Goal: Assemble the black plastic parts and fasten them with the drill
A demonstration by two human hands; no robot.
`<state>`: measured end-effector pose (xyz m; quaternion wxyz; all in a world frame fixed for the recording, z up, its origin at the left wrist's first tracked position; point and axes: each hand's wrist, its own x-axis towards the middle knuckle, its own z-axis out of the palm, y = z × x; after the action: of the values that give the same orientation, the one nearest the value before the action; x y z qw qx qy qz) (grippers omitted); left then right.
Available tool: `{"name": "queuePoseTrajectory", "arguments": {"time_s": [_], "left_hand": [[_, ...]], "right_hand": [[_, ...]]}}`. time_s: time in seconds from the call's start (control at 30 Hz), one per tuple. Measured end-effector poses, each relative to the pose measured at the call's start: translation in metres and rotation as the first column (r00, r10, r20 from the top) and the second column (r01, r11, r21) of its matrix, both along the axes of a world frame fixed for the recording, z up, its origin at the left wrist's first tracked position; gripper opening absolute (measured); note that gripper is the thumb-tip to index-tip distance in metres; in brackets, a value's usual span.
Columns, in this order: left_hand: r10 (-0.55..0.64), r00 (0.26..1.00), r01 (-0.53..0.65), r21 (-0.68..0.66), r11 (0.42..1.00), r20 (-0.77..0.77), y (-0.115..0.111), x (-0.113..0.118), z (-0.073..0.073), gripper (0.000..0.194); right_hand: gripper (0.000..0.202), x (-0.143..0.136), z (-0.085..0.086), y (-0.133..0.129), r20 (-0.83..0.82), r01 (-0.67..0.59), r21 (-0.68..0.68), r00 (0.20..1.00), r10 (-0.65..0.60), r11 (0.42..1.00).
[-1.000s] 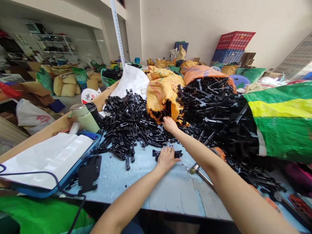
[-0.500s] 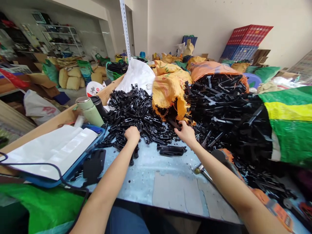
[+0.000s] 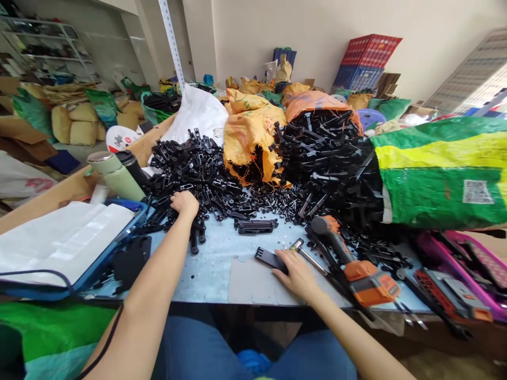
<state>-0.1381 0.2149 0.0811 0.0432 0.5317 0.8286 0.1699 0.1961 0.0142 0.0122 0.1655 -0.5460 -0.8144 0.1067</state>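
Observation:
My left hand is curled at the near left side of a heap of black plastic link pieces; whatever its fingers grip is hidden. Low over the grey pad, my right hand holds a flat black plastic part with a notched end, thumb along one side. Just behind that hand lies a metal ratchet-like tool. A few long black parts are lined up on the blue tabletop between the heap and the pad.
An orange cordless power tool lies to the right, near a pink basket. Yellow sack and green sack stand behind, with black parts spilling out. At left are a blue tray and a pale green bottle.
My right hand has come back from the yellow sack's mouth to the grey pad, carrying the black part. My left hand stays at the heap. The view has swung right.

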Motion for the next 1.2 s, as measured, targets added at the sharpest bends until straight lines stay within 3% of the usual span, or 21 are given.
{"name": "queuePoseTrajectory", "arguments": {"time_s": [0.1, 0.23, 0.33, 0.4, 0.5, 0.67, 0.73, 0.8, 0.87, 0.93, 1.0, 1.07, 1.13, 1.2], "left_hand": [[-0.087, 0.993, 0.089, 0.025, 0.996, -0.086, -0.031, 0.017, -0.005, 0.03], [-0.347, 0.93, 0.348, -0.017, 0.937, -0.119, -0.097, 0.036, -0.036, 0.018], [-0.41, 0.898, 0.417, 0.015, 0.909, -0.158, -0.125, 0.037, -0.055, 0.018], [-0.366, 0.911, 0.382, 0.058, 0.922, -0.19, -0.121, 0.033, -0.058, 0.02], [-0.342, 0.92, 0.362, 0.081, 0.929, -0.192, -0.088, 0.03, -0.053, 0.027], [-0.498, 0.86, 0.505, 0.05, 0.861, -0.106, -0.036, 0.03, -0.035, 0.023], [-0.561, 0.826, 0.564, 0.044, 0.825, -0.057, -0.036, 0.034, -0.032, 0.021], [-0.621, 0.784, 0.621, 0.053, 0.782, -0.017, -0.053, 0.042, -0.032, 0.024], [-0.705, 0.706, 0.699, 0.1, 0.708, 0.068, -0.083, 0.057, -0.034, 0.027], [-0.775, 0.59, 0.751, 0.198, 0.63, 0.226, -0.118, 0.077, -0.035, 0.026], [-0.766, 0.526, 0.731, 0.262, 0.629, 0.371, -0.151, 0.097, -0.033, 0.028], [-0.745, 0.474, 0.705, 0.305, 0.641, 0.47, -0.174, 0.113, -0.03, 0.035], [-0.733, 0.433, 0.672, 0.354, 0.65, 0.524, -0.187, 0.123, -0.026, 0.04], [-0.719, 0.437, 0.625, 0.392, 0.675, 0.54, -0.192, 0.127, -0.023, 0.039]], "right_hand": [[0.042, -0.021, 0.002, 0.009, -0.025, -0.03, -0.044, 0.999, 0.029, 0.999], [0.043, -0.02, 0.014, 0.002, -0.065, -0.274, -0.179, 0.962, 0.266, 0.945], [0.041, -0.013, 0.022, -0.008, -0.035, -0.332, -0.217, 0.942, 0.333, 0.918], [0.041, -0.013, 0.023, -0.012, -0.013, -0.298, -0.223, 0.953, 0.303, 0.928], [0.043, -0.019, 0.02, -0.014, 0.005, -0.243, -0.23, 0.968, 0.25, 0.942], [0.046, -0.027, 0.021, -0.018, -0.019, -0.209, -0.213, 0.978, 0.21, 0.954], [0.043, -0.024, 0.022, -0.019, -0.109, -0.206, -0.214, 0.976, 0.186, 0.955], [0.042, -0.02, 0.021, -0.018, -0.276, -0.15, -0.235, 0.958, 0.082, 0.96], [0.046, -0.02, 0.02, -0.013, -0.489, -0.066, -0.333, 0.865, -0.113, 0.941], [0.051, -0.026, 0.02, -0.006, -0.647, -0.036, -0.485, 0.686, -0.331, 0.874], [0.055, -0.036, 0.02, 0.001, -0.727, -0.074, -0.584, 0.49, -0.481, 0.809], [0.056, -0.048, 0.021, 0.006, -0.775, -0.109, -0.595, 0.343, -0.532, 0.796], [0.056, -0.054, 0.023, 0.009, -0.808, -0.119, -0.566, 0.278, -0.52, 0.816], [0.057, -0.053, 0.026, 0.01, -0.826, -0.13, -0.521, 0.329, -0.459, 0.844]]}}
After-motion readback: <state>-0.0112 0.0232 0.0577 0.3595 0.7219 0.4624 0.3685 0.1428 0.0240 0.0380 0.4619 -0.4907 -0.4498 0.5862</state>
